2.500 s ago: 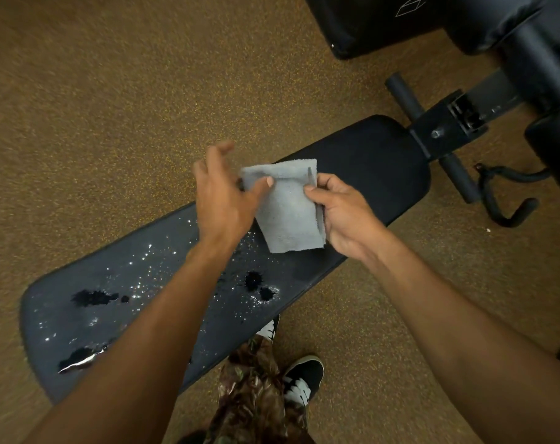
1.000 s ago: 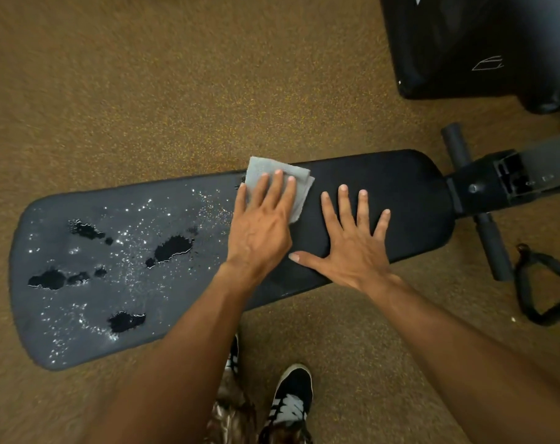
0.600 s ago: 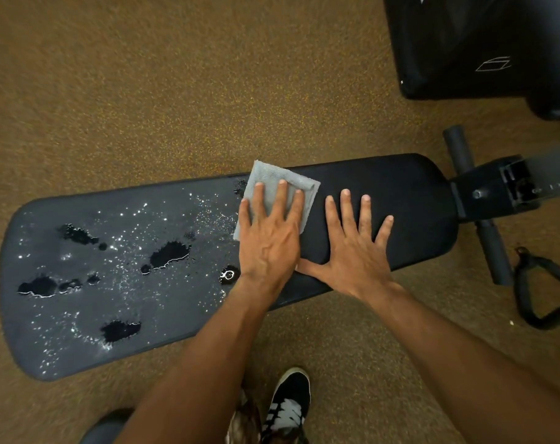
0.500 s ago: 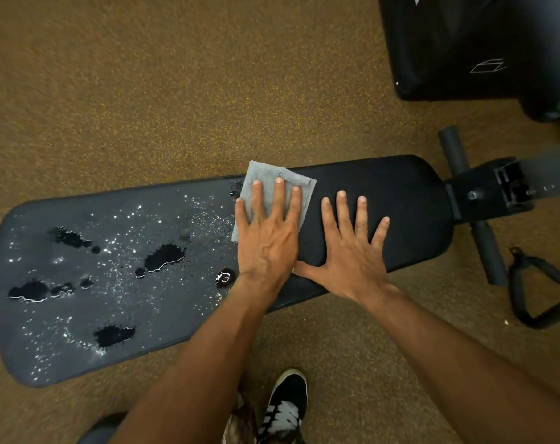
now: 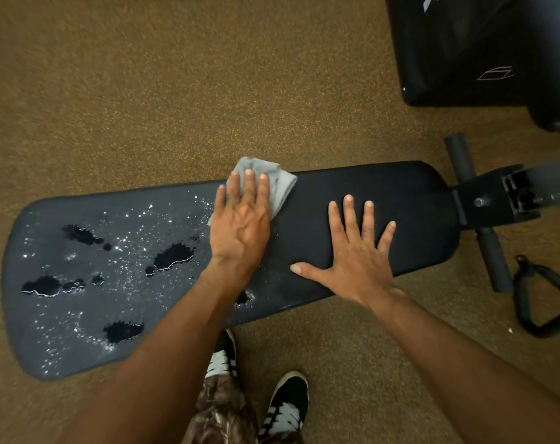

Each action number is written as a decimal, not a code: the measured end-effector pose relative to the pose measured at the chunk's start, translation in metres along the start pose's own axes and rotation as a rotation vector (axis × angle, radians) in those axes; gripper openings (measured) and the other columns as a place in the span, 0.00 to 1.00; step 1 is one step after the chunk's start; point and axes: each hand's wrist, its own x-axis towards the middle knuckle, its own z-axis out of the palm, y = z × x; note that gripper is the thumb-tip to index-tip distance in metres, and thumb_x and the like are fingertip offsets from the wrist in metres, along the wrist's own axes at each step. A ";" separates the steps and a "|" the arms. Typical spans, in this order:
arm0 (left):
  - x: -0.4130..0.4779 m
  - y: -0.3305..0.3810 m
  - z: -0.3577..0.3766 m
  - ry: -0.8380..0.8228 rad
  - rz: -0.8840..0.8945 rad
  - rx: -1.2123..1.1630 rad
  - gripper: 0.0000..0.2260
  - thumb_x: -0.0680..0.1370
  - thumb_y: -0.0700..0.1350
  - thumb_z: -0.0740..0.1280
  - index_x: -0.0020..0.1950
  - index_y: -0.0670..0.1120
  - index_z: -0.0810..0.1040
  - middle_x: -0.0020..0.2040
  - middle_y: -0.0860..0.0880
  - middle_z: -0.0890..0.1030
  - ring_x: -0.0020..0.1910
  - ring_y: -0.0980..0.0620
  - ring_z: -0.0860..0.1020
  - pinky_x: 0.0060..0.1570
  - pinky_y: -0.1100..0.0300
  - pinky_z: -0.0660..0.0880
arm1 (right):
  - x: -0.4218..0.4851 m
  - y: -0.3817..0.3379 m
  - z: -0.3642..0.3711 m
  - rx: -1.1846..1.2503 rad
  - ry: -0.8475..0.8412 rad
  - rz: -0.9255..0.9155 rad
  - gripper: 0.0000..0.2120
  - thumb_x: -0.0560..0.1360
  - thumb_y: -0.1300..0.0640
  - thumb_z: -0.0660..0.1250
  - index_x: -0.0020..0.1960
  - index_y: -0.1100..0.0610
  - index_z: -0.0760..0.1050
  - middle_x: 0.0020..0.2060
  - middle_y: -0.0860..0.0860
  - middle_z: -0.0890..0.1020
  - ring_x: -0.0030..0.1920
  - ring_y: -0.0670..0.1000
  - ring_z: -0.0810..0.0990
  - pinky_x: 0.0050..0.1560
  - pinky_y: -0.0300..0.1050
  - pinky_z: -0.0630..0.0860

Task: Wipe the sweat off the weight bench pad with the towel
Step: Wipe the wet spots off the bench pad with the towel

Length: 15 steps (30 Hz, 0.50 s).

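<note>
Lying under the left hand [image 5: 240, 225] fingers [image 5: 249, 187], the towel [image 5: 280, 187] overhangs the pad [image 5: 384, 200].

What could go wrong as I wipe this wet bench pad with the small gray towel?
The towel is bunched under the left hand at the far edge of the bench pad, so it may slip off. It looks small against the sweat puddles, so it could smear them. The small puddle by the left forearm might be missed.

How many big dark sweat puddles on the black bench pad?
5 puddles: upper left, far left, centre, near edge, and a fifth partly hidden by the left forearm. More may sit under the grey cloth towel.
</note>
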 end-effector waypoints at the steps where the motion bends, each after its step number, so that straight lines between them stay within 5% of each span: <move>1: 0.002 -0.003 0.001 0.020 -0.054 -0.045 0.26 0.83 0.38 0.47 0.81 0.44 0.45 0.82 0.41 0.48 0.80 0.39 0.46 0.78 0.45 0.49 | 0.000 0.000 0.000 -0.001 0.002 0.002 0.60 0.60 0.13 0.42 0.79 0.50 0.32 0.78 0.52 0.33 0.76 0.60 0.29 0.70 0.75 0.37; 6: -0.002 0.031 0.000 0.022 -0.007 -0.070 0.26 0.83 0.40 0.49 0.81 0.44 0.47 0.81 0.41 0.52 0.79 0.38 0.50 0.74 0.41 0.57 | 0.000 0.000 0.001 0.006 0.003 0.003 0.60 0.60 0.13 0.43 0.79 0.49 0.32 0.78 0.51 0.32 0.76 0.60 0.28 0.70 0.75 0.37; 11: -0.002 0.033 -0.003 0.068 0.047 -0.075 0.26 0.81 0.45 0.54 0.80 0.51 0.55 0.80 0.46 0.57 0.72 0.39 0.62 0.57 0.43 0.68 | -0.001 -0.001 0.001 0.001 0.000 0.007 0.60 0.60 0.13 0.43 0.79 0.49 0.31 0.78 0.51 0.32 0.76 0.60 0.28 0.71 0.74 0.37; 15: 0.004 0.018 -0.006 0.070 0.169 -0.010 0.25 0.82 0.42 0.50 0.81 0.47 0.54 0.80 0.45 0.57 0.68 0.39 0.65 0.59 0.48 0.69 | 0.000 -0.002 0.001 -0.004 0.008 0.012 0.60 0.60 0.13 0.43 0.79 0.49 0.32 0.78 0.51 0.33 0.76 0.60 0.29 0.71 0.74 0.37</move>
